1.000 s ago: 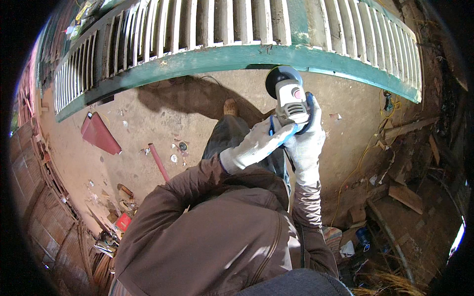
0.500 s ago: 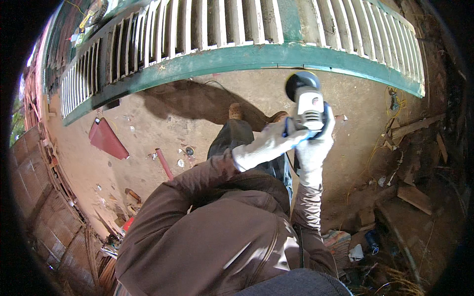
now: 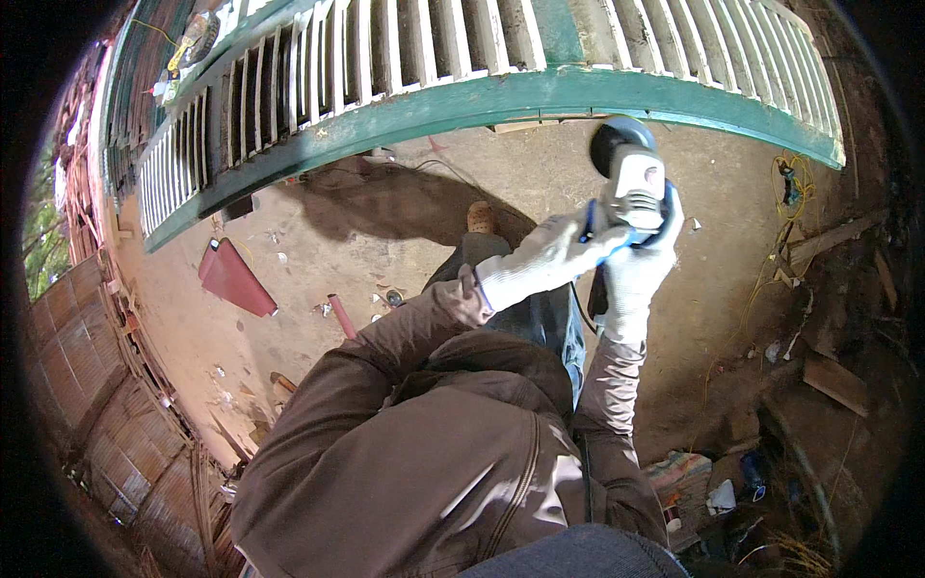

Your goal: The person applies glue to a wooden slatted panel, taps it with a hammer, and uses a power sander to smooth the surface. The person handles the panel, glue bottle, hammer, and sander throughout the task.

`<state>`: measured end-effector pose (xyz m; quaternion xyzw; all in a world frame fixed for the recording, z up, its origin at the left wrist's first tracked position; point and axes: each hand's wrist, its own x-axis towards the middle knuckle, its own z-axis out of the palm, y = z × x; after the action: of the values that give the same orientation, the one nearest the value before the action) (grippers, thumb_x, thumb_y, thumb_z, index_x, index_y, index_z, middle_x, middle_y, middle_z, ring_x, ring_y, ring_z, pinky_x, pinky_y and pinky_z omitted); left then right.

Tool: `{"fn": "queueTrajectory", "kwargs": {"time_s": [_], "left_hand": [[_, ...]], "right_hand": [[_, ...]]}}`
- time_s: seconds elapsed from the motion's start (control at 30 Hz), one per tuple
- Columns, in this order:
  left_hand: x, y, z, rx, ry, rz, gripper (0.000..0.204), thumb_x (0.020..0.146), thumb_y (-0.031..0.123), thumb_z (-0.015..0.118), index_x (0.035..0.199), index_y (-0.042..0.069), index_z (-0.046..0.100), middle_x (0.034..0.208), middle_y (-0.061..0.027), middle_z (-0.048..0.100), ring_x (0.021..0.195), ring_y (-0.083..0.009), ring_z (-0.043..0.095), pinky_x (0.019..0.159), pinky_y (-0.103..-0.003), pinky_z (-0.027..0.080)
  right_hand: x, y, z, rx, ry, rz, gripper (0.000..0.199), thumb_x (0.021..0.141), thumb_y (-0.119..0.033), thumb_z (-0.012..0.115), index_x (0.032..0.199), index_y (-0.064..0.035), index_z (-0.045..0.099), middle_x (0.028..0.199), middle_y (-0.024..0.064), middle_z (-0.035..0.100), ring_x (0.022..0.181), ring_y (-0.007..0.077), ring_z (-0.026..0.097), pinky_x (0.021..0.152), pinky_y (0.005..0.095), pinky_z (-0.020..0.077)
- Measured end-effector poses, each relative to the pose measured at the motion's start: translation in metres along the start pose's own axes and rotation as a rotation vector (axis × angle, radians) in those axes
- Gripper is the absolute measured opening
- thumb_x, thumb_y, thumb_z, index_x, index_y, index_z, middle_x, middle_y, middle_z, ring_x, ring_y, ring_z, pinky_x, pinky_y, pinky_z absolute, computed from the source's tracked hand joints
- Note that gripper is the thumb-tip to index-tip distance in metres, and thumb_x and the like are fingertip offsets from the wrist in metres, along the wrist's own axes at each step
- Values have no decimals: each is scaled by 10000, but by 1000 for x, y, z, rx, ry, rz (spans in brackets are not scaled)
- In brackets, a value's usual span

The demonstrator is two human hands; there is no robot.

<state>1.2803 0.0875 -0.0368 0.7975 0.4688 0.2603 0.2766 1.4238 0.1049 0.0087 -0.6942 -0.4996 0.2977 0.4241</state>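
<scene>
Angle grinder [image 3: 631, 183] with a grey body and a dark round disc guard sits in both gloved hands, held out in front of the person just below the green bottom rail [image 3: 540, 96] of a louvred shutter panel [image 3: 405, 48] with pale slats. The left hand [image 3: 540, 258], in a white work glove, is wrapped around the rear of the tool near its blue grip; the right hand [image 3: 636, 270], also gloved, is clenched on the body from below and the side. The disc end points up toward the rail, near it, though whether it touches the painted wood cannot be told from this view.

Doing this step well looks to depend on a firm two-handed hold with the wrists straight, so the disc meets the rail at a shallow angle and does not dig in. Light, even pressure along the green edge would likely strip paint without gouging. The power cord is not clearly visible; it should trail behind the arms, away from the disc. The brown jacket sleeves [image 3: 405, 337] should stay clear of the spinning end. Loose debris and a red board [image 3: 234, 279] lie on the dirt floor [image 3: 385, 241], so steady footing matters.
</scene>
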Motion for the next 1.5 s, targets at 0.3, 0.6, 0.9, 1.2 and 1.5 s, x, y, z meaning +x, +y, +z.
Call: {"fn": "queueTrajectory", "kwargs": {"time_s": [0.3,0.6,0.9,1.2,1.5], "left_hand": [[15,-73,-149,384,586,-124,402,879,249,797,1234,112,668,1130,-124,700,1054,-305,663,913,-420,523],[15,-208,-195,1085,239,-197,532,1030,501,486,1406,133,562,1436,-234,512,1342,-435,465,1123,-549,362],[16,-206,-200,985,157,-193,405,1020,417,485,1305,157,605,1359,-224,521,1241,-445,503,1040,-546,397],[10,-199,-202,1160,57,-22,367,1032,335,474,1356,197,575,1357,-207,505,1218,-425,524,952,-535,442],[4,-216,-204,1082,68,-26,517,1021,458,514,1372,80,529,1286,-257,554,1057,-462,621,858,-541,481]], "right_hand": [[-42,98,46,173,168,-80,1009,644,-232,985,1462,30,457,1301,228,635,1183,287,640,1024,407,523],[-46,113,143,253,116,-356,829,609,-410,973,1211,51,639,919,178,689,747,323,706,676,403,584],[-22,117,162,192,158,-563,796,596,-379,988,1170,40,630,928,160,699,762,293,714,693,380,591],[5,139,138,385,426,-424,912,562,-297,1005,1285,54,574,1079,177,681,941,268,693,838,394,592],[-22,139,161,190,158,-655,875,582,-402,981,1250,26,611,1056,166,697,908,330,714,809,441,584]]}}
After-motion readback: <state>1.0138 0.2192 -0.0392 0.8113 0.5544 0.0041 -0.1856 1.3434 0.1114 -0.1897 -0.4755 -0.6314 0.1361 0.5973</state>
